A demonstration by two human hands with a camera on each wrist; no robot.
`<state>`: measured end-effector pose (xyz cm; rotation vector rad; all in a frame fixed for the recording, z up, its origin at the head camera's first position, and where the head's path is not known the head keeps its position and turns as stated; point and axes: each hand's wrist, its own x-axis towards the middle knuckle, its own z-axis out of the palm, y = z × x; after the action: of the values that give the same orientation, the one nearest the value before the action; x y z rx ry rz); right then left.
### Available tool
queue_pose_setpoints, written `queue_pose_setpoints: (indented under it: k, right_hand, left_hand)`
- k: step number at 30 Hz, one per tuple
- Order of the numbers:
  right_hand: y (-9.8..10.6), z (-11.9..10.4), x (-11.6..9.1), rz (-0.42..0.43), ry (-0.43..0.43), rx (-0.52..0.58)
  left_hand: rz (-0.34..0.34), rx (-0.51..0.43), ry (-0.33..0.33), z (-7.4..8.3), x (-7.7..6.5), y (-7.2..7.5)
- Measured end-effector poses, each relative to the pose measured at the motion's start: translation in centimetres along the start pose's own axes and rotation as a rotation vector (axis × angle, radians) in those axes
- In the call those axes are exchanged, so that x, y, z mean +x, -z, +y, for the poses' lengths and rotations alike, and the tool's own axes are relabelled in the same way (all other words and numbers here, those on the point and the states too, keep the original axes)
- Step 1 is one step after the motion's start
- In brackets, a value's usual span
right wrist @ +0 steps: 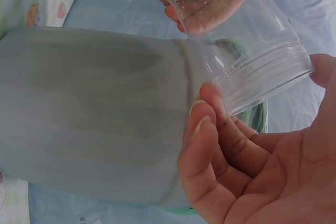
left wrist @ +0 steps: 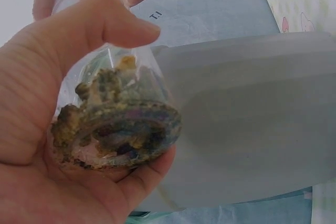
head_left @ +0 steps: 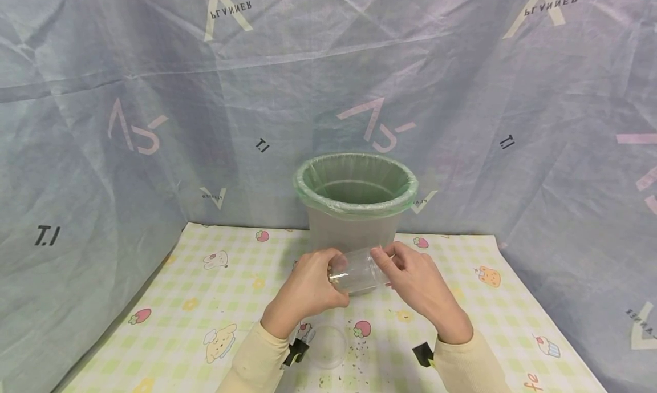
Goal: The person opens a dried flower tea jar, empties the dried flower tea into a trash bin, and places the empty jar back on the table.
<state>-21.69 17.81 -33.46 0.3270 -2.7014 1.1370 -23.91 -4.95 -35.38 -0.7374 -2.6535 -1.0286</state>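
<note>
Both hands hold a clear plastic jar (head_left: pixel 354 272), tilted on its side in front of a bin. Its open, threaded mouth points right in the head view. Dried, clumpy yellow-brown bits, like dried flowers (left wrist: pixel 113 108), lie at the base end. Around that base end, my left hand (head_left: pixel 310 282) wraps its thumb and fingers. My right hand (head_left: pixel 418 279) grips the rim between thumb and fingertips, its other fingers loosely curled, as the right wrist view shows. On the table below the hands lies a clear round lid (head_left: pixel 327 347).
The grey bin (head_left: pixel 354 233) with a green liner (head_left: pixel 356 207) stands just behind the hands. Small dark crumbs (head_left: pixel 359 361) are scattered on the checked tablecloth (head_left: pixel 205 290) near the lid. Grey-blue cloth (head_left: pixel 231 119) hangs at the back and sides.
</note>
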Motion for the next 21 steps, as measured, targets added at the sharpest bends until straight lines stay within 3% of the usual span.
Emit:
queue_pose_setpoints:
  k: [21]
  right_hand:
    - [0.78,0.29,0.15,-0.072,0.138,0.015]
  left_hand:
    - [-0.008,-0.018,0.003,0.02,-0.04,0.19]
